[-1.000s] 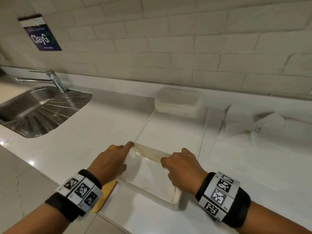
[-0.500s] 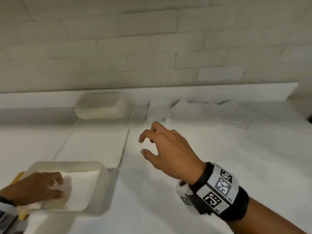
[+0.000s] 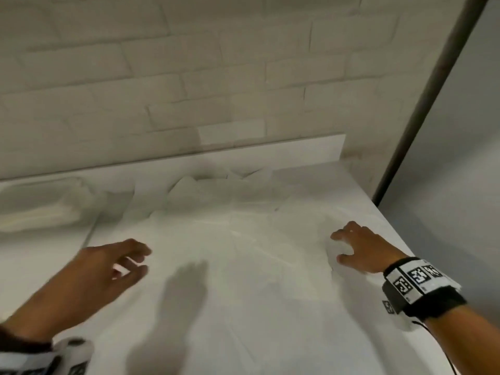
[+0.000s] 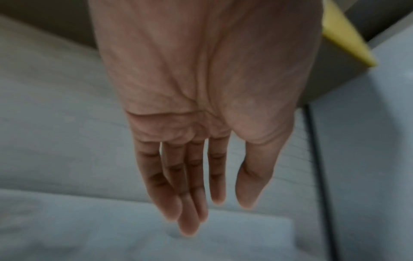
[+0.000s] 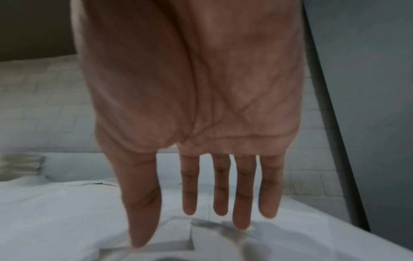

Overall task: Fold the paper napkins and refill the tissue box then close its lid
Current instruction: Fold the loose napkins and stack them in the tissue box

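Loose white paper napkins [image 3: 230, 239] lie spread and crumpled across the white counter. My left hand [image 3: 140, 261] hovers over their left part with relaxed fingers, holding nothing; the left wrist view shows its fingers [image 4: 192, 203] straight above white paper. My right hand [image 3: 338, 247] is low at the right edge of the napkins, fingers extended and nothing gripped; in the right wrist view its fingertips [image 5: 241, 220] hang just over a napkin fold [image 5: 201, 234]. The tissue box is out of the head view. A yellow edge [image 4: 348, 35] shows behind my left wrist.
A wrapped stack of folded napkins [image 3: 40, 204] sits at the back left against the tiled wall. The counter's right edge [image 3: 411, 247] runs close beside my right hand, and a dark pole [image 3: 422, 104] rises past it.
The view has swung right, away from the tissue box. My left hand left the box and moved right over the napkins. My right hand reached farther right to the napkins' edge.
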Demonstrator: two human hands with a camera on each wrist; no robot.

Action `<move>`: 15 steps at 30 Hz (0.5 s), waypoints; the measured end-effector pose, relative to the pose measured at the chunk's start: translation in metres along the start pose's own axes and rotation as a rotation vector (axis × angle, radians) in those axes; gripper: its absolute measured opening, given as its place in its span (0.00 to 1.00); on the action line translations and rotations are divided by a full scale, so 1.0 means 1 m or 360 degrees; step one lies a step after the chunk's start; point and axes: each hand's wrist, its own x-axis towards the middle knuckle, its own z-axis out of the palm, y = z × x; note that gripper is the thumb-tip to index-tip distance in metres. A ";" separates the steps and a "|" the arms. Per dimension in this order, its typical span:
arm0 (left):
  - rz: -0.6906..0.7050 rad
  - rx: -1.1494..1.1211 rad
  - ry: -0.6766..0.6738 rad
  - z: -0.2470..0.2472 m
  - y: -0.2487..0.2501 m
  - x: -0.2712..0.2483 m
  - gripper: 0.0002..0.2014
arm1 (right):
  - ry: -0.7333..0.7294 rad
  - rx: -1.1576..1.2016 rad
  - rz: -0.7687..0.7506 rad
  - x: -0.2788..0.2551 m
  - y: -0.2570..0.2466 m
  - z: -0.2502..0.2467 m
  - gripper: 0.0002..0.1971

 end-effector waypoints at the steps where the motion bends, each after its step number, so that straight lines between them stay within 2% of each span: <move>1: 0.0087 0.0163 -0.0088 0.015 0.045 0.014 0.08 | 0.0054 0.0024 -0.0049 0.006 0.002 -0.001 0.28; 3: 0.0297 0.0365 -0.0294 0.061 0.082 0.048 0.11 | 0.0240 0.0038 -0.0111 0.022 0.007 -0.008 0.26; 5: 0.0309 0.0526 -0.0424 0.097 0.104 0.080 0.16 | 0.0350 0.0002 -0.0045 0.042 0.016 -0.017 0.26; 9: 0.0558 0.0661 -0.0522 0.146 0.147 0.124 0.27 | 0.0154 -0.0158 0.0093 0.063 0.036 -0.018 0.28; 12: 0.0583 0.0749 -0.0538 0.166 0.147 0.140 0.26 | 0.0255 -0.0209 0.0122 0.069 0.043 -0.014 0.32; 15: 0.0657 0.0753 -0.0452 0.169 0.141 0.142 0.19 | 0.0271 -0.0107 0.0193 0.073 0.052 -0.011 0.30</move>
